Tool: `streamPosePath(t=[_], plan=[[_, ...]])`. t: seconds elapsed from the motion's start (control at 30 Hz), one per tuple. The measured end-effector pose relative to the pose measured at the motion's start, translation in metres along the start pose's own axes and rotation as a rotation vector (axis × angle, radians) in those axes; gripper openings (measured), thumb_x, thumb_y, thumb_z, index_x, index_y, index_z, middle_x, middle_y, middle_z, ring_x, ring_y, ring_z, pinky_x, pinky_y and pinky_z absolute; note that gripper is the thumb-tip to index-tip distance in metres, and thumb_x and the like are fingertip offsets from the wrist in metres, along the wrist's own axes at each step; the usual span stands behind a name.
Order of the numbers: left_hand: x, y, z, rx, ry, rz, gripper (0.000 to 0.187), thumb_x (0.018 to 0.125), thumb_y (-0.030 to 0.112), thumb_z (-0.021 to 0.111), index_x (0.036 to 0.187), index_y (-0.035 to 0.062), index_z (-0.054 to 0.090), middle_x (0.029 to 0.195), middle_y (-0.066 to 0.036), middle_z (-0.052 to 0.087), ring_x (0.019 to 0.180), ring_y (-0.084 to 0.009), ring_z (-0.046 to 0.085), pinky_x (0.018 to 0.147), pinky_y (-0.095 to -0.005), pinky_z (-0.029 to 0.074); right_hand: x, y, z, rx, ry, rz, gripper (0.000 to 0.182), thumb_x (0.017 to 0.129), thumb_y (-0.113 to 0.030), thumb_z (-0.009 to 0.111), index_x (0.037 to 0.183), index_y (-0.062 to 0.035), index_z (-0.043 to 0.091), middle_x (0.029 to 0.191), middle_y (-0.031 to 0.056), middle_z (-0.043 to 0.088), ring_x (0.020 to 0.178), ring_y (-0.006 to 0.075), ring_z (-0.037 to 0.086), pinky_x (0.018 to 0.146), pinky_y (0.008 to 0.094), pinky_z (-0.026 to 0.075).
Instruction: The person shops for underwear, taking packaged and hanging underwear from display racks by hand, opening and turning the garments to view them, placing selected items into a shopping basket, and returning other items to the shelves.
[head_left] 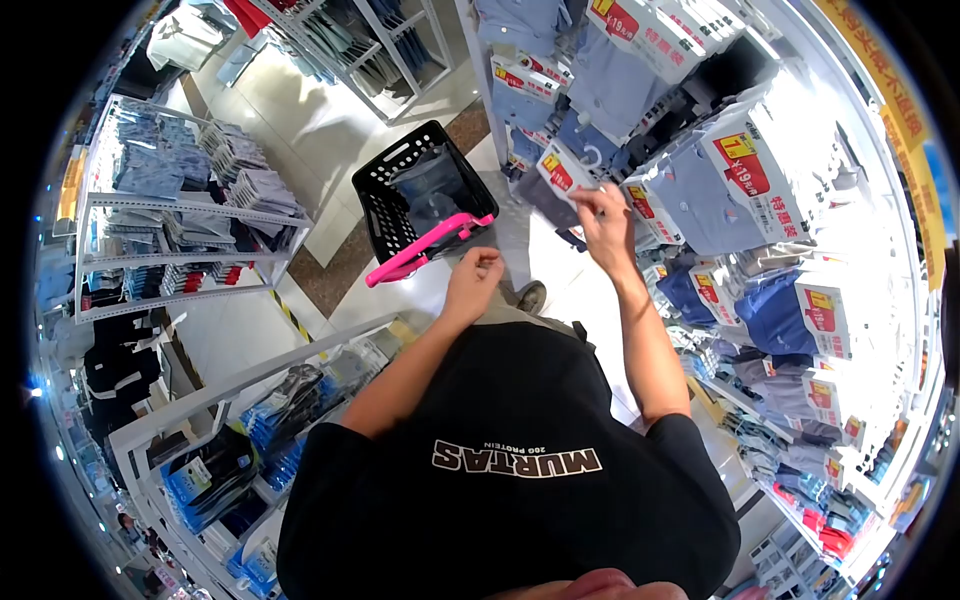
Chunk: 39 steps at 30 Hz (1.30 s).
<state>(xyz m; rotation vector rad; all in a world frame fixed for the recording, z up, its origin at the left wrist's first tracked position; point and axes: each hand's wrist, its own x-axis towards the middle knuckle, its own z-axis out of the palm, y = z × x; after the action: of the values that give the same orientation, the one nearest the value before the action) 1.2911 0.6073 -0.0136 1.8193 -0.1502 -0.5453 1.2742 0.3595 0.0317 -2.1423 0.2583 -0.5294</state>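
My right hand (606,228) reaches up to the rack, thumb and fingers closed at the edge of a dark grey garment pack (545,205). This pack has a white header card with a red and yellow price label and a white plastic hook. My left hand (472,283) hovers in front of my waist with its fingers curled in, and nothing shows in it. Just beyond it, on the floor, is a black shopping basket (377,207) with a pink handle (430,248). Dark clear-wrapped packs (432,187) lie inside the basket.
On the right, a tall white rack holds rows of blue-grey garment packs (690,195) with price cards. A white shelf unit (190,205) of folded clothes stands at left. Nearer, a low bin (240,400) holds blue packs. My shoe (532,296) is on the tiled floor.
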Motion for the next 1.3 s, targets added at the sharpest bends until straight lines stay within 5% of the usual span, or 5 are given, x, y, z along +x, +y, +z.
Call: streamPosePath(t=[0.13,0.3,0.53,1.1,1.3], plan=[[0.008,0.020,-0.026,0.359,0.210,0.465,0.022,0.087,0.010,0.065,0.107,0.0026,0.062,0.104,-0.013,0.063,0.099,-0.0275,0.062,0.084,-0.0362,0.048,0.039,0.011,0.005,-0.191,0.093,-0.072,0.014,0.086,-0.008,0.062,0.092,-0.0103,0.074,0.086,0.0181,0.062,0.081,0.0368,0.063,0.070,0.0419,0.049],[0.028,0.032,-0.058,0.707,0.351,0.714,0.025,0.085,0.015,0.068,0.107,0.0049,0.062,0.113,-0.015,0.061,0.105,-0.0342,0.058,0.088,-0.0394,0.046,0.060,0.036,0.021,-0.127,0.083,-0.048,0.013,0.084,-0.007,0.062,0.091,-0.0100,0.073,0.087,0.0164,0.063,0.077,0.0363,0.064,0.070,0.0429,0.050],[0.060,-0.006,-0.086,0.979,0.121,0.244,0.031,0.093,0.037,0.060,0.104,0.0077,0.060,0.093,-0.014,0.067,0.084,-0.0369,0.066,0.068,-0.0485,0.050,0.044,0.042,0.037,-0.170,0.118,-0.019,0.034,0.085,-0.006,0.068,0.119,-0.0104,0.065,0.134,0.0209,0.045,0.118,0.0379,0.054,0.085,0.0378,0.054],[0.171,0.020,-0.151,0.994,0.133,0.111,0.029,0.096,0.035,0.056,0.106,0.0081,0.057,0.099,-0.016,0.066,0.083,-0.0401,0.067,0.069,-0.0524,0.053,0.027,-0.028,0.094,0.201,0.217,0.345,0.038,0.092,-0.011,0.063,0.127,0.0043,0.057,0.120,0.0164,0.062,0.109,0.0223,0.062,0.091,0.0334,0.052],[0.211,0.016,-0.188,0.923,0.159,0.209,0.037,0.090,0.016,0.054,0.126,0.0152,0.053,0.112,-0.008,0.062,0.100,-0.0346,0.065,0.075,-0.0510,0.054,0.107,-0.041,0.122,0.232,0.283,0.255,0.073,0.091,-0.013,0.066,0.148,0.0079,0.025,0.149,0.0236,0.034,0.137,0.0333,0.041,0.106,0.0400,0.043]])
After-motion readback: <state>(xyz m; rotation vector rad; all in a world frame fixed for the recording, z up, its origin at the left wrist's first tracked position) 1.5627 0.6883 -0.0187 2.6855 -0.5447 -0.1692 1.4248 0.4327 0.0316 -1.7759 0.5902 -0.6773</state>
